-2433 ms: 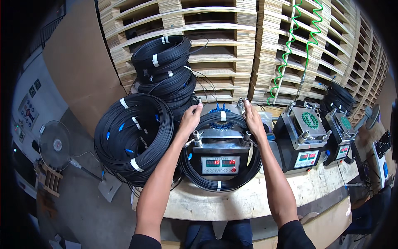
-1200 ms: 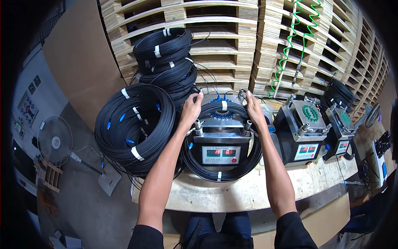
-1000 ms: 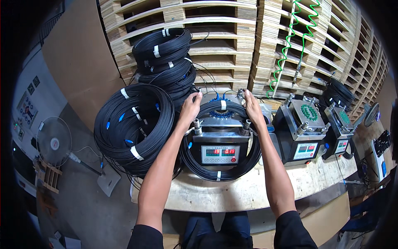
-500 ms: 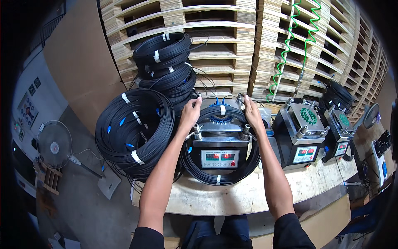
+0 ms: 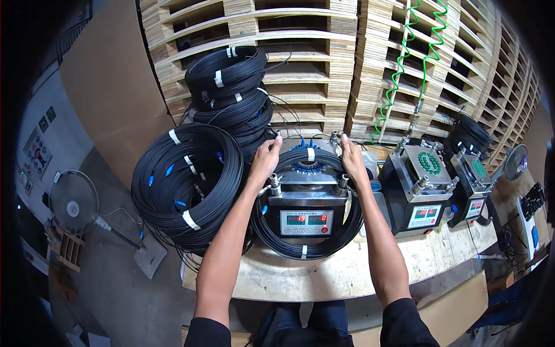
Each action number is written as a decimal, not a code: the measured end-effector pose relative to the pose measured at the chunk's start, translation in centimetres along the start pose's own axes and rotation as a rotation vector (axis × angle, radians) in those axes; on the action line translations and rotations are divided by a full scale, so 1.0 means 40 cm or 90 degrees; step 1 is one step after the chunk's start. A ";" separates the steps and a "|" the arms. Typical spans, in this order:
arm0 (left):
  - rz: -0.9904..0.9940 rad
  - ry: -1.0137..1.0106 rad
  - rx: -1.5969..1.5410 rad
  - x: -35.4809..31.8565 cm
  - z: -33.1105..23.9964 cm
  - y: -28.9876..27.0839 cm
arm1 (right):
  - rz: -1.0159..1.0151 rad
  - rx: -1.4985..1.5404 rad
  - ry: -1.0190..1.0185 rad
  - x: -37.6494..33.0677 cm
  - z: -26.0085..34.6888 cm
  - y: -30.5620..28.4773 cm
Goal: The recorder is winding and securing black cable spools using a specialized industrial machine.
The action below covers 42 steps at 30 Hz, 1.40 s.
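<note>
A coil of black cable (image 5: 304, 251) with white ties leans over a boxy polishing-type machine (image 5: 276, 202), its top lying across the metal plate and its lower part hanging in front of the lit panel (image 5: 306, 222). My left hand (image 5: 266, 160) is closed on the coil's upper left side, thumb by a metal post. My right hand (image 5: 353, 160) closes on its upper right side, near the opposite post. The fingers' undersides are hidden. Blue connectors (image 5: 308, 168) ring the plate inside the coil; another blue connector (image 5: 265, 209) hangs at its left.
Large black cable coils (image 5: 189, 216) stand at the left, with more coils (image 5: 231, 69) stacked behind. Two similar machines (image 5: 419, 191) (image 5: 475, 185) with green-dotted tops are on the right. Wooden pallets (image 5: 300, 69) rise behind the wooden table (image 5: 260, 280). A fan (image 5: 74, 205) stands at far left.
Both hands and the coil stay practically in place. The readout on the machine's panel has changed, and the view has shifted very slightly.
</note>
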State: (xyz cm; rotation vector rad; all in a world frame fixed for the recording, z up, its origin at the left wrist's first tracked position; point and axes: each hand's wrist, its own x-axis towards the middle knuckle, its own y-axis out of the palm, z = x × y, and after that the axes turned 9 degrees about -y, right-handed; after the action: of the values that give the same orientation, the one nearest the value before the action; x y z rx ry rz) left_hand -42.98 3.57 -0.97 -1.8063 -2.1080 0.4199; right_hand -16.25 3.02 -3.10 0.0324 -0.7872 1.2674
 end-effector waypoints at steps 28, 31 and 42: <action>0.022 -0.002 -0.001 0.019 -0.074 0.020 | 0.075 -0.095 0.085 0.053 0.020 0.009; 0.032 -0.016 0.026 0.038 -0.064 0.010 | 0.092 -0.180 0.164 0.063 0.065 0.026; -0.022 -0.010 0.001 0.047 -0.024 0.018 | 0.019 -0.135 0.193 0.042 0.097 0.019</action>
State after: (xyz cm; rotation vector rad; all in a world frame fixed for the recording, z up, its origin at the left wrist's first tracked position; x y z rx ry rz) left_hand -42.18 5.53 -0.32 -1.7682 -2.1460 0.4283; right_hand -18.76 2.98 0.39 -0.3368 -0.6556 1.1756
